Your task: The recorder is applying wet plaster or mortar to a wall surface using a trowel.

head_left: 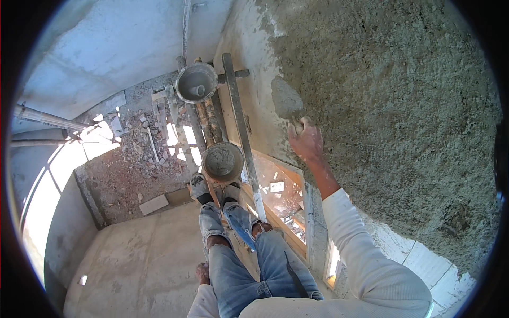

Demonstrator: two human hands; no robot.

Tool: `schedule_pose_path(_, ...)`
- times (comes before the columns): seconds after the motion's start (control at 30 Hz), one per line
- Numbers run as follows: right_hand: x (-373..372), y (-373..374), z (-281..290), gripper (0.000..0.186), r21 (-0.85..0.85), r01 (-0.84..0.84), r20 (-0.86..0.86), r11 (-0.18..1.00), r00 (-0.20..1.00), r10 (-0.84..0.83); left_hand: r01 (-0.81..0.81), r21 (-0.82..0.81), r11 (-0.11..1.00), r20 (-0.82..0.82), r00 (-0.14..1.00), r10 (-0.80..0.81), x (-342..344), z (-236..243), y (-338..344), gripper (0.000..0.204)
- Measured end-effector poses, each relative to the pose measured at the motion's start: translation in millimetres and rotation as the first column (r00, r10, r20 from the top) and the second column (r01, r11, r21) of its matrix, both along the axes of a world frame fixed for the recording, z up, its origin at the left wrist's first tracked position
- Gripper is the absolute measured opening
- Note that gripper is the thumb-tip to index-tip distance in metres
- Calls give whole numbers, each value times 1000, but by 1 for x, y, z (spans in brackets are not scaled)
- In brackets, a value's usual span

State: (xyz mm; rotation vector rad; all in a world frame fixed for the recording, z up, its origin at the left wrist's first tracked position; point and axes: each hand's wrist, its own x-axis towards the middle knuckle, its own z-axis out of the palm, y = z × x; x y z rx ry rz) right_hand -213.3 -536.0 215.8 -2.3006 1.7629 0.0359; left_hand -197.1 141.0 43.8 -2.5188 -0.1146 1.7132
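Trowel [286, 98], one: at the edge of the rough plaster [392, 106]; right hand [306, 142] clamped on it; could drop if that grip slackens. Left hand [202, 272]: well apart, by the thigh [233, 259]; grip indistinct. Mortar bucket [223, 161]: beside the shoes [199, 186]; could topple if kicked.

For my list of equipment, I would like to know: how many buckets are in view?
2: the near bucket, just beyond the feet, and the far bucket, farther ahead. Others may be hidden.

Whether the left hand [202, 272] grips anything cannot be made out.
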Motion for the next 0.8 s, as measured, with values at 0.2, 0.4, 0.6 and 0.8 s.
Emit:
schedule_pose_path(0.2,48,-2,-32,42,57,-192,78,980,979,187,-237,8,971,-130,963,236,-58,13,68,39)
schedule_pose_path(0.4,117,10,-18,31,209,-384,466,900,848,253,-436,163,885,-87,887,453,-82,-24,150,37)
schedule_pose_path(0.6,121,-51,-29,30,755,-562,655,336,640,-401,-348,124,929,-124,924,362,-75,-27,138,38)
schedule_pose_path(0.8,38,-200,-41,24,83,-3,790,997,610,-64,-401,-42,915,32,915,403,-24,-40,91,41)
